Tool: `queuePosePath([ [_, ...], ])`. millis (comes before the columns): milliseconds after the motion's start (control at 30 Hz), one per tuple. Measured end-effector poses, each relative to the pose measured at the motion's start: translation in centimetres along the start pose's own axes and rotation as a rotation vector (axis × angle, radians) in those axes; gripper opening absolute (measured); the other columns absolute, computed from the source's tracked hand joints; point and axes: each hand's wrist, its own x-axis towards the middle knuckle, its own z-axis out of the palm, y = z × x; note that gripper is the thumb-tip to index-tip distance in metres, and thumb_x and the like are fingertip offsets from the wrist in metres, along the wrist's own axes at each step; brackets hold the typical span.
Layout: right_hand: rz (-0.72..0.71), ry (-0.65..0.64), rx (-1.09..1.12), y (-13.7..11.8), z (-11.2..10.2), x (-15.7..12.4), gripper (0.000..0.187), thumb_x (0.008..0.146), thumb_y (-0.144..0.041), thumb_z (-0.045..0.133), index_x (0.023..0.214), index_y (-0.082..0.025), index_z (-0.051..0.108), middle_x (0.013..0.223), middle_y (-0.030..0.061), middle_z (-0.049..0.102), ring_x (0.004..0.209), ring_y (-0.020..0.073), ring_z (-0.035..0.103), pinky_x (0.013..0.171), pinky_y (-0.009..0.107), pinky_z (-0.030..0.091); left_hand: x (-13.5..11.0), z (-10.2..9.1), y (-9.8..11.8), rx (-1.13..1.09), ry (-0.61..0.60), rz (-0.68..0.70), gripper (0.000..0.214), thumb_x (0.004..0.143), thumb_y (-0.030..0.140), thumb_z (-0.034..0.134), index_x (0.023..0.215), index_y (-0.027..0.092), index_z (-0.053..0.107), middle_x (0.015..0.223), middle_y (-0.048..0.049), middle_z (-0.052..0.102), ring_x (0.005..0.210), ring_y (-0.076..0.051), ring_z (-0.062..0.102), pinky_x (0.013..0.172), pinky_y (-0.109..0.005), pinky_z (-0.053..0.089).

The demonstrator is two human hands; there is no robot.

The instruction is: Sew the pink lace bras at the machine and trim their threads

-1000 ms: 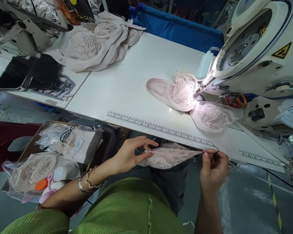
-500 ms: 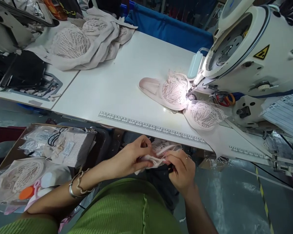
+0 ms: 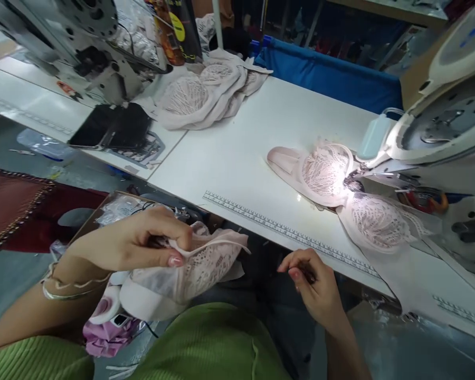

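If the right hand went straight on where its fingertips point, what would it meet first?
Probably the near edge of the lace piece pinched in the left hand, though depth is unclear.

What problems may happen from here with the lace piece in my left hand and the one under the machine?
The lace piece is held by the left hand alone, so it might slip down. The other piece, under the sewing machine, trails to the front edge of the table; a passing arm might snag it.
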Motion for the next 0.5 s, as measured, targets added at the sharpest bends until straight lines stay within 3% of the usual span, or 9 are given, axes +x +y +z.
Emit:
queuePosePath([
  [33, -0.037, 0.034, -0.017, -0.2, 0.8, 0.6, 0.002, 0.097, -0.024, 0.057, 0.098, -0.025, 0.056, 0.074, -0.0048, 0.058, 0.049, 0.0085, 0.049, 0.048, 0.021, 0.043, 0.2, -0.2, 0.0, -0.044, -0.071, -0.013, 0.038, 0.1, 0.039, 0.051, 0.068, 0.019, 0.054, 0.056, 0.002, 0.049, 0.052, -0.01, 0.04, 0.053, -0.024, 0.035],
  [100, -0.147, 0.067, -0.12, -0.8, 2.9, 1.8, 0.021, 0.093, -0.028, 0.063, 0.113, -0.024, 0.059, 0.073, -0.0045, 0.051, 0.055, 0.0108, 0.05, 0.048, 0.021, 0.044, 0.9, 0.0, 0.2, -0.166, -0.206, -0.015, 0.026, 0.098, 0.023, 0.053, 0.072, 0.019, 0.054, 0.061, 0.0024, 0.049, 0.055, -0.011, 0.038, 0.056, -0.025, 0.034],
  [167, -0.268, 0.054, -0.265, -1.2, 5.1, 3.0, 0.035, 0.091, -0.027, 0.064, 0.125, -0.021, 0.059, 0.079, -0.0005, 0.053, 0.063, 0.0135, 0.055, 0.053, 0.024, 0.048, 1.7, 0.6, 0.6, -0.183, -0.237, -0.011, 0.021, 0.095, 0.017, 0.056, 0.074, 0.02, 0.054, 0.063, 0.0023, 0.051, 0.055, -0.011, 0.041, 0.057, -0.025, 0.034],
  [267, -0.384, 0.1, -0.471, -1.2, 7.2, 3.9, 0.03, 0.087, -0.014, 0.054, 0.114, -0.016, 0.066, 0.084, 0.0052, 0.057, 0.068, 0.0166, 0.058, 0.057, 0.028, 0.05, 1.9, 0.9, 1.3, -0.19, -0.266, 0.013, 0.018, 0.093, 0.016, 0.059, 0.076, 0.021, 0.056, 0.064, 0.0016, 0.056, 0.056, -0.012, 0.047, 0.057, -0.025, 0.035],
  [367, -0.378, 0.172, -0.534, -0.6, 6.9, 3.8, 0.036, 0.081, -0.002, 0.046, 0.102, -0.016, 0.071, 0.083, 0.0065, 0.061, 0.07, 0.0171, 0.059, 0.06, 0.028, 0.049, 0.8, -0.4, 1.4, -0.188, -0.322, 0.005, 0.02, 0.094, 0.016, 0.058, 0.075, 0.021, 0.056, 0.064, 0.0017, 0.057, 0.057, -0.012, 0.047, 0.058, -0.027, 0.035],
  [500, -0.277, 0.125, -0.315, -0.6, 4.5, 3.2, 0.03, 0.086, -0.001, 0.05, 0.095, -0.019, 0.072, 0.077, 0.0025, 0.067, 0.072, 0.0153, 0.063, 0.064, 0.025, 0.05, -0.7, -3.4, 0.0, -0.1, -0.263, -0.151, 0.022, 0.096, 0.022, 0.053, 0.077, 0.019, 0.064, 0.066, 0.0004, 0.062, 0.058, -0.011, 0.05, 0.058, -0.023, 0.037],
])
